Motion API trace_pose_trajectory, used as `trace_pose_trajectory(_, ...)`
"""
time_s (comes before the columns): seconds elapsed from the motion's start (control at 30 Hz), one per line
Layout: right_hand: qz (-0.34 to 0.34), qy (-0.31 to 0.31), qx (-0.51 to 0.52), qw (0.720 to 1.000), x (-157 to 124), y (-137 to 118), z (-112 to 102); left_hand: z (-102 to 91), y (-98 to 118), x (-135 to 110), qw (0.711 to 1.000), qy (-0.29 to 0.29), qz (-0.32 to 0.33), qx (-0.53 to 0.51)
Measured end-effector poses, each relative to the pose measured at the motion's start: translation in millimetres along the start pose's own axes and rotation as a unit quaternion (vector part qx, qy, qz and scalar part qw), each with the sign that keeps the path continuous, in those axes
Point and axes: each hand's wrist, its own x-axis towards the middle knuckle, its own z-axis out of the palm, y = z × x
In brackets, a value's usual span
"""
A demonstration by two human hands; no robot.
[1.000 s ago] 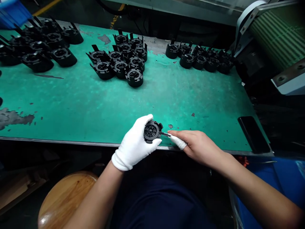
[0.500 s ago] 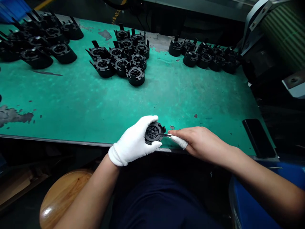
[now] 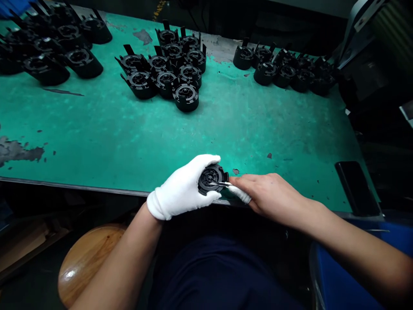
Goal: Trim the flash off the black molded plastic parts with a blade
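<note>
My left hand point(image 3: 183, 189), in a white glove, is closed round a round black plastic part point(image 3: 211, 178) at the near edge of the green table point(image 3: 97, 137). My bare right hand point(image 3: 264, 193), with white tape on one finger, pinches a thin metal blade point(image 3: 221, 184) whose tip rests on the part's face. Both hands meet just over the table's front edge.
Several groups of the same black parts stand on the table: far left point(image 3: 48, 51), middle point(image 3: 171, 73) and far right point(image 3: 284, 69). A black phone point(image 3: 356, 187) lies at the right front corner. A wooden stool point(image 3: 87, 262) stands below left, a blue bin point(image 3: 342, 275) below right.
The view has shifted a little. My hands stay together at the table edge, and the blade tip has moved further in over the part's face.
</note>
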Motion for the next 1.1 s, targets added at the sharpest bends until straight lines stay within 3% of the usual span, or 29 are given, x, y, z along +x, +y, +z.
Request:
trace_pose_trajectory(0.17,-0.034,-0.042,0.020,0.998,8.5,5.7,-17.0,-2.6,-1.6,2.1,1.000,-0.008,0.002,-0.002)
trace_pose_trajectory(0.3,-0.087,-0.090,0.099,0.987,15.9,18.8,-33.2,-2.9,-0.1,0.8,1.000,-0.014,0.001,0.002)
trace_pose_trajectory(0.4,-0.044,-0.048,0.266,0.962,6.6,16.2,-18.4,11.3,4.0,-8.1,0.997,0.063,-0.038,0.017)
trace_pose_trajectory(0.47,0.033,0.000,0.426,0.904,-4.6,3.0,7.3,27.2,7.2,-16.3,0.981,0.170,-0.084,0.049)
trace_pose_trajectory(0.53,0.109,-0.003,0.597,0.795,-14.3,-18.0,37.5,42.0,9.9,-23.3,0.956,0.257,-0.113,0.085)
trace_pose_trajectory(0.6,0.147,-0.042,0.720,0.677,-18.5,-41.5,61.6,51.2,11.7,-27.6,0.943,0.291,-0.122,0.106)
trace_pose_trajectory(0.67,0.159,-0.055,0.778,0.605,-17.3,-61.3,72.4,53.8,12.8,-28.5,0.939,0.299,-0.131,0.108)
trace_pose_trajectory(0.73,0.163,-0.042,0.793,0.586,-15.1,-74.8,69.8,52.3,13.5,-27.2,0.939,0.296,-0.141,0.108)
trace_pose_trajectory(0.87,0.042,-0.015,0.753,0.657,-18.3,-92.5,51.3,50.0,13.2,-24.0,0.938,0.293,-0.133,0.127)
trace_pose_trajectory(0.9,0.018,-0.022,0.753,0.657,-19.5,-96.4,49.8,50.8,12.5,-24.1,0.937,0.296,-0.130,0.131)
trace_pose_trajectory(0.93,0.019,-0.035,0.769,0.638,-20.0,-99.6,50.5,52.1,11.7,-24.7,0.936,0.299,-0.130,0.132)
trace_pose_trajectory(1.03,0.122,-0.071,0.847,0.513,-16.2,-104.0,63.1,57.5,8.5,-28.2,0.931,0.318,-0.135,0.119)
trace_pose_trajectory(1.1,0.165,-0.062,0.876,0.449,-10.7,-104.4,73.2,60.4,6.8,-30.6,0.928,0.330,-0.134,0.109)
